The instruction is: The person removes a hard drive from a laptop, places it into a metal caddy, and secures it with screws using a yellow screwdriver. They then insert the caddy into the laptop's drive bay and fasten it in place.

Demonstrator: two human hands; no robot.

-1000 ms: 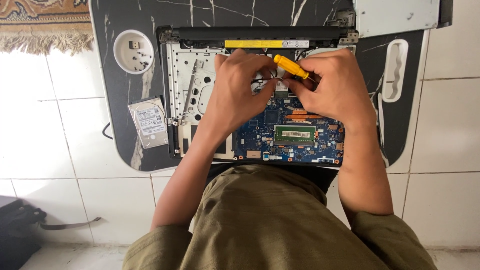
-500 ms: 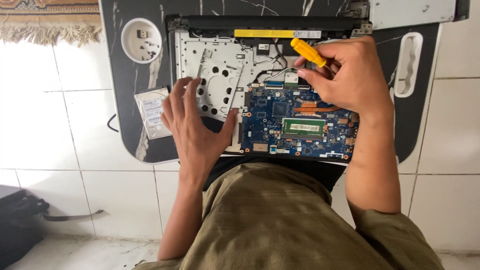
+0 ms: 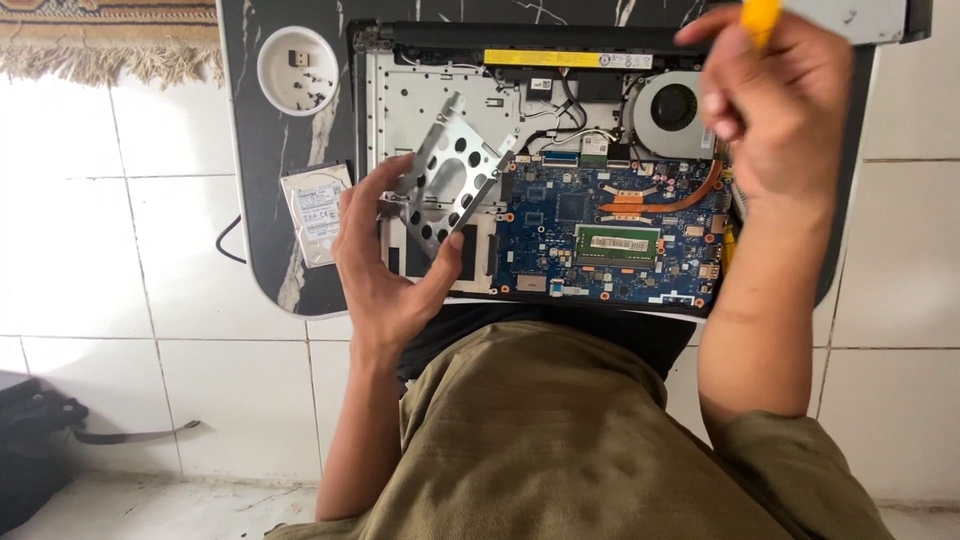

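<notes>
Head view: left hand [image 3: 385, 270] pinches the perforated metal bracket [image 3: 445, 180], tilted above the opened laptop's [image 3: 420, 110] left bay, while right hand [image 3: 775, 110], farther right, grips a yellow screwdriver [image 3: 760, 18].

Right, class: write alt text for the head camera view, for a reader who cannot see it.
A person's left hand lifts a perforated metal bracket from an opened laptop with its blue circuit board exposed, while the right hand holds a yellow-handled tool above. A silver hard drive lies on the dark marble-patterned table.
</notes>
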